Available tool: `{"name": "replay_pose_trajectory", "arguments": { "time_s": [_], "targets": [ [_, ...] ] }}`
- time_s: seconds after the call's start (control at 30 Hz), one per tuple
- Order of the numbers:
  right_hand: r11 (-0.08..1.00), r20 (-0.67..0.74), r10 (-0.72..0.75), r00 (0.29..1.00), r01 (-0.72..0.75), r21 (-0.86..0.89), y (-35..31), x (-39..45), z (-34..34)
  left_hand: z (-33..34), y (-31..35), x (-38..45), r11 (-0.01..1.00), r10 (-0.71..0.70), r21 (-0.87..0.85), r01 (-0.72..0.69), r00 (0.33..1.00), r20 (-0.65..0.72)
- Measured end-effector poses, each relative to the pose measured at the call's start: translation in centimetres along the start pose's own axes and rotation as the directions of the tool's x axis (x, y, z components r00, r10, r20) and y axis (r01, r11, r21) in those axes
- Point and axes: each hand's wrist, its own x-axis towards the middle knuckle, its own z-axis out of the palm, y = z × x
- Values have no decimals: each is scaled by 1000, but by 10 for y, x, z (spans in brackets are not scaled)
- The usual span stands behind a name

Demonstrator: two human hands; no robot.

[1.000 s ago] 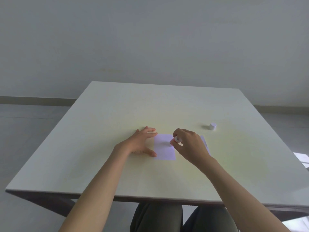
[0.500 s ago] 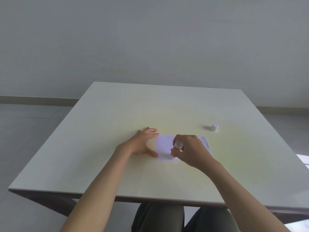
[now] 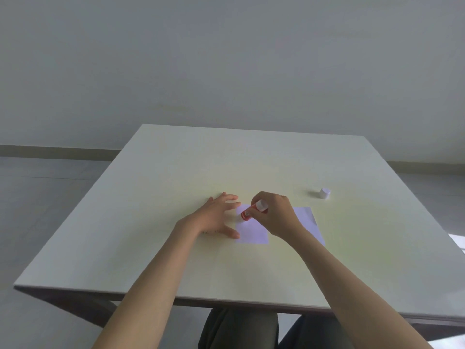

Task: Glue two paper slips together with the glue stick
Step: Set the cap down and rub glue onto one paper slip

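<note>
Two pale lilac paper slips lie side by side on the table. The left slip (image 3: 253, 230) is partly under my hands; the right slip (image 3: 308, 220) is partly hidden by my right wrist. My right hand (image 3: 274, 215) grips a red glue stick (image 3: 251, 210), tilted with its tip down on the upper left part of the left slip. My left hand (image 3: 216, 217) lies flat with fingers spread, its fingertips and thumb on the left slip's left edge. The glue stick's white cap (image 3: 324, 193) stands apart at the right.
The pale square table (image 3: 176, 172) has its near edge just above my knees. A grey wall and floor lie beyond its far edge.
My right hand moved the glue stick from the slip's lower part up to its upper left, tilting it so the red body shows. The left hand kept still on the slip.
</note>
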Motion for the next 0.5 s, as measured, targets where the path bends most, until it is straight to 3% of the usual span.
{"name": "replay_pose_trajectory", "arguments": {
  "time_s": [0.5],
  "targets": [
    [997, -18, 53, 998, -53, -54, 21, -10, -32, 0, -1, 0, 999, 22, 49, -21, 1000, -13]
  ]
}}
